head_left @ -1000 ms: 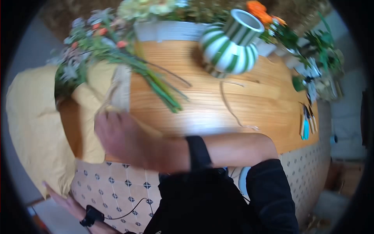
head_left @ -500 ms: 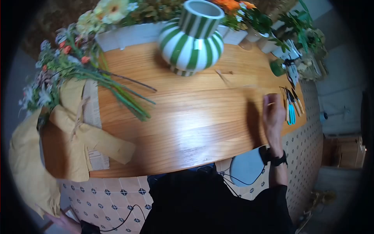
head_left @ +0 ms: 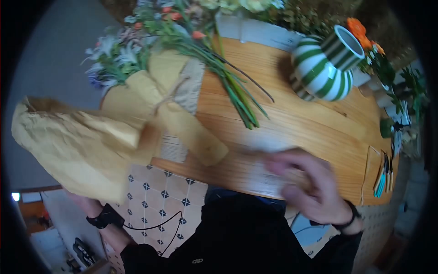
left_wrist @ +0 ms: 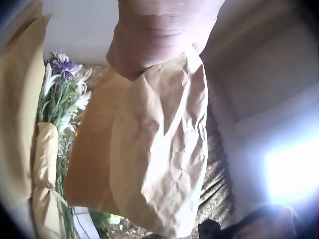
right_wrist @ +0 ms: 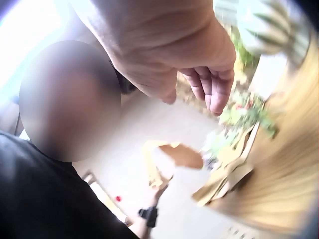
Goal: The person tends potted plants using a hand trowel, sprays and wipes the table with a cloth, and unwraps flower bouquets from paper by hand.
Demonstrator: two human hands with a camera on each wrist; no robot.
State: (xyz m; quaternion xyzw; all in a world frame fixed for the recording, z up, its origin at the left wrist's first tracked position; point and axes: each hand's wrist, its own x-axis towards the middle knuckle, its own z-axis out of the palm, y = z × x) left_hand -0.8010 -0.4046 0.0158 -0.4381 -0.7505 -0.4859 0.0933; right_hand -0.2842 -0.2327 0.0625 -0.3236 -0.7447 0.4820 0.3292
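My left hand [left_wrist: 164,35] grips the crumpled end of a large sheet of brown kraft paper [head_left: 77,146]. The sheet hangs off the table's left side and hides most of that hand in the head view. Above the front of the table, my right hand [head_left: 315,182] is blurred, with thumb and bent fingers apart. In the right wrist view its fingers [right_wrist: 212,87] hold nothing. Farther left lies folded kraft paper tied with twine [head_left: 171,96], over a printed newspaper-like sheet [head_left: 194,82]. A bouquet of mixed flowers [head_left: 132,52] rests there, its green stems [head_left: 235,98] pointing across the wood.
A green-and-white striped vase [head_left: 324,68] stands at the back right of the wooden table [head_left: 283,123]. Shears with turquoise handles [head_left: 379,185] and other tools lie at the right edge, beside a loose string [head_left: 366,171]. Potted flowers and a white planter [head_left: 260,32] line the back.
My right hand went from the tied paper at left to the tools at right, then back toward the front middle. The loose string moved beside the shears. My left hand has raised the paper.
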